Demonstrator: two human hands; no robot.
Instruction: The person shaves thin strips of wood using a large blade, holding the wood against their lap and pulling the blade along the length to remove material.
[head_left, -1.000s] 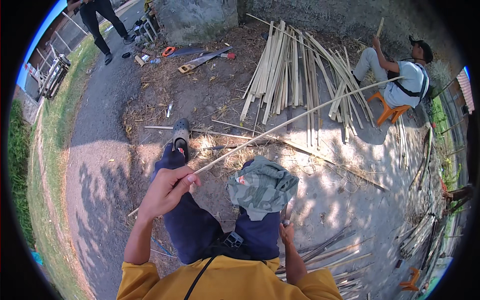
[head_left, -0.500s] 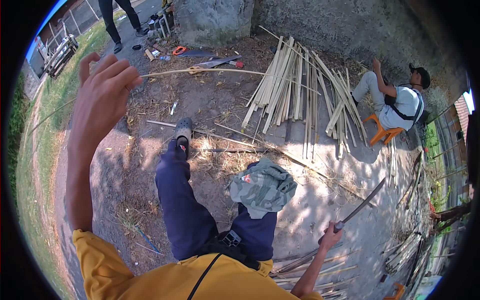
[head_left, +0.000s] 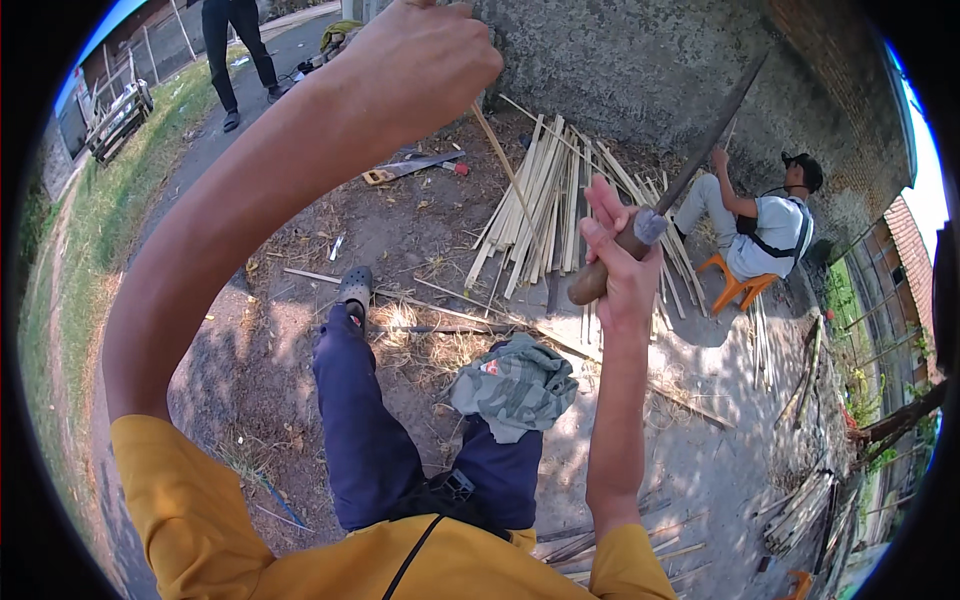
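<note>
At the top middle, my left hand (head_left: 430, 60) is raised in front of the wall, its fingers closed and partly cut off by the picture's edge. A thin bamboo strip (head_left: 505, 165) slants down from it toward the pile behind. My right hand (head_left: 625, 275) is lifted right of centre, gripping a machete by its brown wooden handle (head_left: 597, 280), with some fingers stretched loosely past it. The long dark blade (head_left: 712, 135) points up and to the right. A camouflage cloth (head_left: 515, 385) lies over my right knee.
Bamboo strips (head_left: 530, 215) lie in a pile before the concrete wall (head_left: 620, 75). A person (head_left: 775, 225) sits on an orange stool (head_left: 735, 285) at right; another stands at far left. A handsaw (head_left: 415, 166) rests on the ground. More strips (head_left: 800, 515) lie lower right.
My left hand has swung right and upward with the strip, which now slants downward. My right hand has come up from the lower right, bringing the machete to chest height or above.
</note>
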